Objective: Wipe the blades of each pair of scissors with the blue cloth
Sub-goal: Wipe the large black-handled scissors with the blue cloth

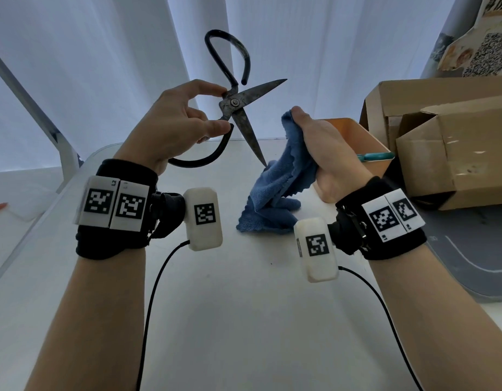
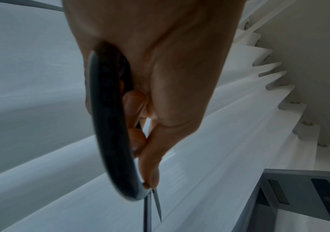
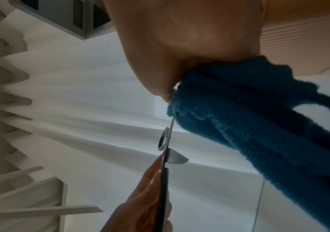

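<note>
Large black-handled iron scissors (image 1: 235, 103) are held up above the white table (image 1: 221, 292) with their rusty blades spread apart. My left hand (image 1: 184, 119) pinches them near the pivot, the lower handle loop (image 2: 108, 125) running under my palm. One blade points up to the right, the other points down with its tip at the blue cloth (image 1: 280, 190). My right hand (image 1: 320, 145) grips the bunched cloth (image 3: 259, 122) just right of the lower blade; the cloth's end rests on the table. In the right wrist view the scissors (image 3: 165, 149) show edge-on.
An orange box (image 1: 354, 136) stands behind my right hand with a teal handle (image 1: 376, 156) lying across its rim. Cardboard boxes (image 1: 447, 142) crowd the right side. White curtains hang behind the table. A grey mat (image 1: 470, 249) lies at the right.
</note>
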